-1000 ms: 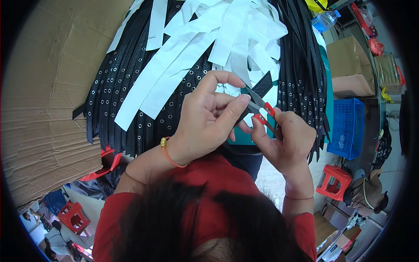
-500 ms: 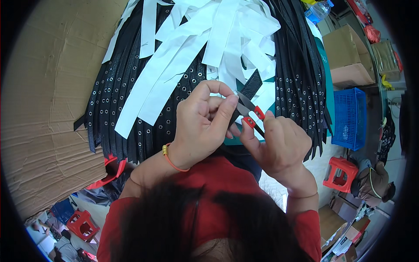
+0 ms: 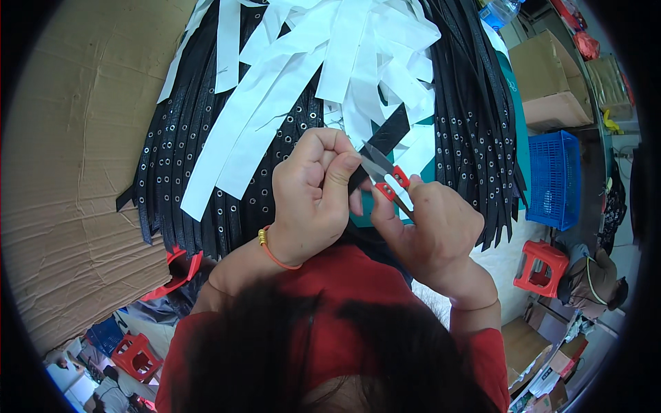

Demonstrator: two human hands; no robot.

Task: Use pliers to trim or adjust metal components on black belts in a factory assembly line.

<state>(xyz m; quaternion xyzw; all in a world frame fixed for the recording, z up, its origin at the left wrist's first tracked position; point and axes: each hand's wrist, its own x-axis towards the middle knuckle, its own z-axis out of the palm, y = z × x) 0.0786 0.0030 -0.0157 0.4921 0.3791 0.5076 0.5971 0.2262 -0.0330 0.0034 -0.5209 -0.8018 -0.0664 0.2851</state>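
My left hand (image 3: 313, 182) is closed, its thumb and forefinger pinching at the end of a black strap (image 3: 387, 138), which slants up to the right from under the fingers. Thread snips (image 3: 391, 184) with red and white grips sit in my right hand (image 3: 441, 224). Their blades are spread and point at my left fingertips, close beside the strap. Underneath, many black eyelet straps (image 3: 186, 165) lie fanned out, with white strips (image 3: 258, 113) heaped over them. Whatever lies inside the left pinch is hidden by the fingers.
A large cardboard sheet (image 3: 76, 165) covers the left side. At the right are a blue plastic basket (image 3: 553, 180), a cardboard box (image 3: 551, 82) and a red stool (image 3: 542, 268). Another person (image 3: 593, 281) is beyond that stool. A plastic bottle (image 3: 501, 14) lies at the far right.
Both hands have shifted slightly left, carrying the snips along. More of the black strap now shows beyond the left fingers, lying at a flatter slant.
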